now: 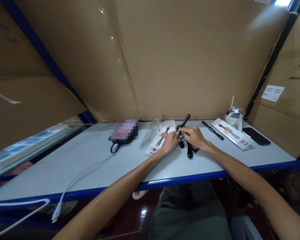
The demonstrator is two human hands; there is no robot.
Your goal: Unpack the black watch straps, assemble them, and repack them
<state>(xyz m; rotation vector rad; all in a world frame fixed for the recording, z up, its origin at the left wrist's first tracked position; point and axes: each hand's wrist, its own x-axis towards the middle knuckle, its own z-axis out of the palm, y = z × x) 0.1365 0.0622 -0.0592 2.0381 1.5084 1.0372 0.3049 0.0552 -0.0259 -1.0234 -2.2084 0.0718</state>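
Observation:
Both my hands meet over the middle of the grey table. My left hand and my right hand are closed in a pinch on a black watch strap whose free end sticks up and away from me. Another black strap piece lies on the table just below my right hand. A white packaging card with a printed strap lies under my left hand.
A blurred pink and black object lies left of centre, with a white cable running off the front edge. To the right are a loose black strap, another white card, a plastic bag and a black phone. Cardboard walls surround the table.

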